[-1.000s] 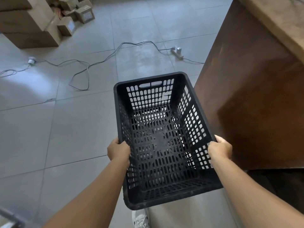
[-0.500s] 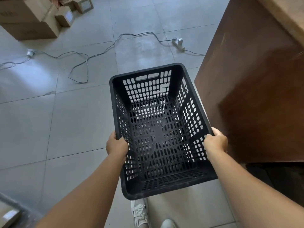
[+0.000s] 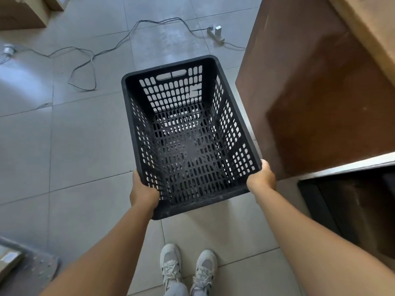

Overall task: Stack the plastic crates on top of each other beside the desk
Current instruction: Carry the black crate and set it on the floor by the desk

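Observation:
An empty black plastic crate (image 3: 190, 146) with slotted walls hangs over the tiled floor, just left of the brown wooden desk (image 3: 316, 99). My left hand (image 3: 142, 192) grips the crate's left rim near the close corner. My right hand (image 3: 261, 176) grips the right rim near its close corner. The crate's long side runs away from me, its right wall close to the desk's side panel. No other crate is in view.
A grey cable (image 3: 92, 60) loops across the floor beyond the crate to a power strip (image 3: 215, 35). Cardboard boxes (image 3: 23, 16) stand at far left. My white shoes (image 3: 188, 265) are below. A dark opening (image 3: 352, 210) lies under the desk at right.
The crate has sunk lower and farther from me, with both hands still on its rims. The view has tilted down, so my shoes now show.

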Tool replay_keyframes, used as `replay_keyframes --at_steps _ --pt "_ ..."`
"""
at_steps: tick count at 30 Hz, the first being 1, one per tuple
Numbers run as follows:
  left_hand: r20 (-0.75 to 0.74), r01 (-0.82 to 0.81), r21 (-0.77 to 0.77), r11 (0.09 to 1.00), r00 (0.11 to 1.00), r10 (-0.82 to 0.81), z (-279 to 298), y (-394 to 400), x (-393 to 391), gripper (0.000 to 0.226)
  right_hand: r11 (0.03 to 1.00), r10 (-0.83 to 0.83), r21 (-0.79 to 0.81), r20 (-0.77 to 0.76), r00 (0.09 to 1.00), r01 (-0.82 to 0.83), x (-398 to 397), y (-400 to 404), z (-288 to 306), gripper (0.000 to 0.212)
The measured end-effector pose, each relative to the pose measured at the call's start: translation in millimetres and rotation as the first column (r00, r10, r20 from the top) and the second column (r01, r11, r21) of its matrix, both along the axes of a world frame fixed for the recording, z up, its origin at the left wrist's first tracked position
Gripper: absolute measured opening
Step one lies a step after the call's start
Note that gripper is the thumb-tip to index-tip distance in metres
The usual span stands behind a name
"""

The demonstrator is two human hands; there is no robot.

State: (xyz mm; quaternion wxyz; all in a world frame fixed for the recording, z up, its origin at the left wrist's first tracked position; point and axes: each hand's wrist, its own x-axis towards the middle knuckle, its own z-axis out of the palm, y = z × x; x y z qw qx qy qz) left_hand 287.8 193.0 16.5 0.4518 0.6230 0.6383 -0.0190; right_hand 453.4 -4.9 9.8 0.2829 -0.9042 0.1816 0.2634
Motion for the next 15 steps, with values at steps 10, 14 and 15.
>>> replay_keyframes --at_steps 10,14,15 --pt "0.021 -0.083 0.026 0.996 0.996 0.082 -11 -7 -4 0.057 1.000 0.015 -0.017 0.093 0.996 -0.013 0 -12 3 0.049" --pt "0.029 -0.090 0.014 0.996 0.996 0.089 -11 -7 -6 0.056 0.999 0.012 -0.036 0.109 0.994 -0.008 -4 -11 6 0.046" --pt "0.029 -0.093 0.012 0.996 0.995 0.092 -12 -7 -6 0.056 0.999 0.010 -0.043 0.112 0.994 -0.006 -4 -11 7 0.047"
